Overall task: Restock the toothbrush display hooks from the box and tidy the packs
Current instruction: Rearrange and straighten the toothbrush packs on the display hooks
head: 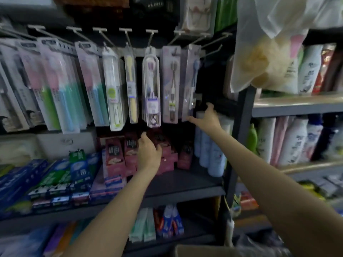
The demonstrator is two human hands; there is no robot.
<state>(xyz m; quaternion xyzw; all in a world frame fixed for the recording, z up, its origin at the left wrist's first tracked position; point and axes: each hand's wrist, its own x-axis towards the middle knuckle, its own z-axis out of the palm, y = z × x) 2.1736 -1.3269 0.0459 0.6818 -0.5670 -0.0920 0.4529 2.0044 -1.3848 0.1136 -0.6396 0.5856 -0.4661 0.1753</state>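
Hands: right hand [207, 115] spread, touching rightmost toothbrush pack [190, 82]; left hand [148, 153] loosely curled, empty | hooks [211, 43] at 1 o'clock bare | cardboard box [196, 250] at 6 o'clock | restocking unfinished

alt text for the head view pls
A person's right hand touches the bottom of the rightmost hanging toothbrush pack, while the left hand rests on red boxes on the shelf below.

Toothbrush packs [151, 86] hang above toothpaste boxes [115, 156].
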